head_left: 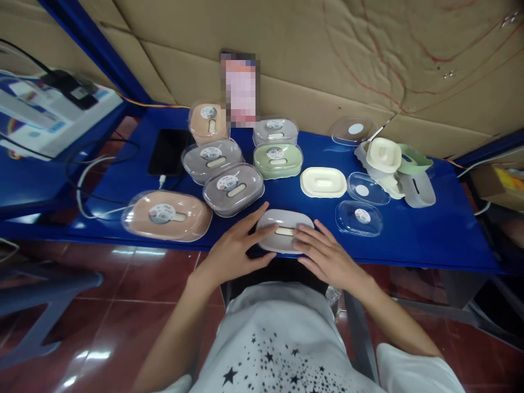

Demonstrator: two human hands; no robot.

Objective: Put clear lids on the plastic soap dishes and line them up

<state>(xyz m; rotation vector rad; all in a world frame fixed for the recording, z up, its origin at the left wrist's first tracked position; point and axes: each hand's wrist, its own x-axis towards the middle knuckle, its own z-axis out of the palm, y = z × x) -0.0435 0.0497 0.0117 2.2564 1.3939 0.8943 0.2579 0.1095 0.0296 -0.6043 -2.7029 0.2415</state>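
Observation:
At the table's front edge lies a grey oval box [268, 244] with a pale insert showing in the slot of its top. My left hand [239, 243] holds it from the left, one finger reaching toward the slot and the thumb at the near edge. From the right, my right hand [323, 251] grips its other end, fingertips over the top beside the slot. Behind it lie a cream oval piece [323, 182] with a raised middle and a clear lid [346, 219] with a round sticker.
On the blue table [319, 155], several finished-looking boxes under clear lids stand left, including a peach box [192, 218] and a green box [266, 166]. Loose grey, cream and green parts [383, 155] pile up right. A black phone [167, 152] and cables lie left; cardboard [295, 54] backs the table.

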